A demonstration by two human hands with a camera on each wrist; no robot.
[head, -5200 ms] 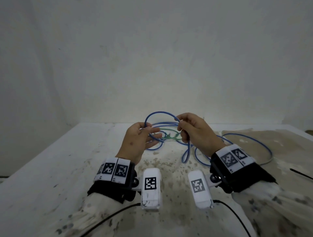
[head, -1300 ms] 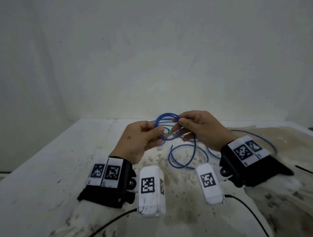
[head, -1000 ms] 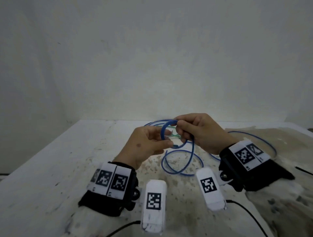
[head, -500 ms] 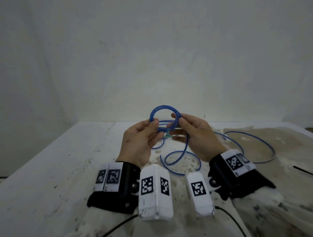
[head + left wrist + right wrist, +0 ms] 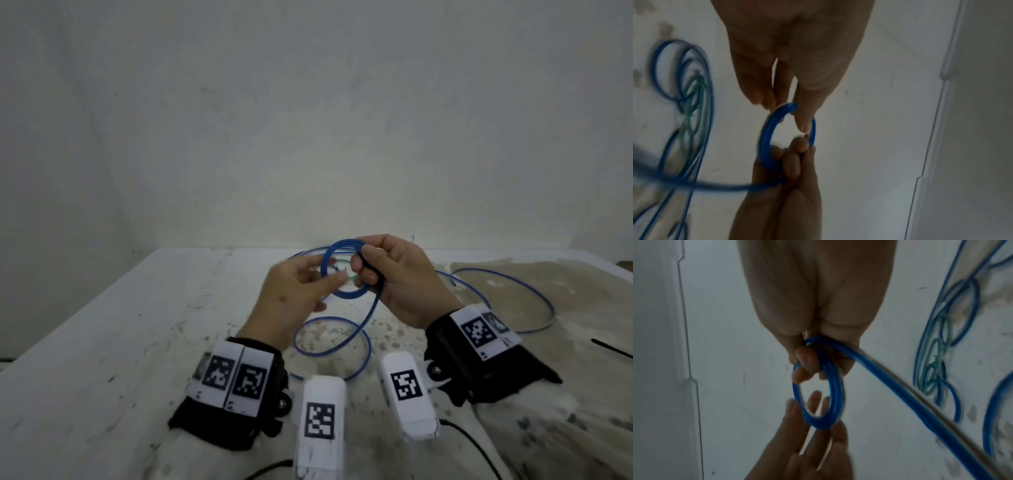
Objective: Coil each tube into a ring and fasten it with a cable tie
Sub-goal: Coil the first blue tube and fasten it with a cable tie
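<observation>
The blue tube (image 5: 346, 270) is wound into a small ring of several turns, held above the table (image 5: 102, 342) between both hands. The right hand (image 5: 400, 277) grips the ring at its 3 o'clock side in the head view: fingers curled through the opening, thumb pressed on the outside, the turns bunched between them. In the right wrist view the ring (image 5: 818, 386) hangs from those curled fingers (image 5: 805, 363), and the free length of tube leaves the grip toward 4 o'clock, out of frame. The left hand (image 5: 294, 298) meets the ring at 9 o'clock with fingers nearly straight. In the left wrist view its fingertips (image 5: 803, 120) touch the top of the ring (image 5: 766, 138); whether they pinch it or merely steady it cannot be told, as the hand is motion-blurred in all views.

The slack tube drops from the right hand and lies in a loose loop (image 5: 332, 346) on the table at 6 o'clock of the ring. More blue tubes (image 5: 507, 298) lie toward 3 o'clock. A green item (image 5: 937, 360) sits among the blue loops beyond the hands; too blurred to identify. The tube's end is not discernible.
</observation>
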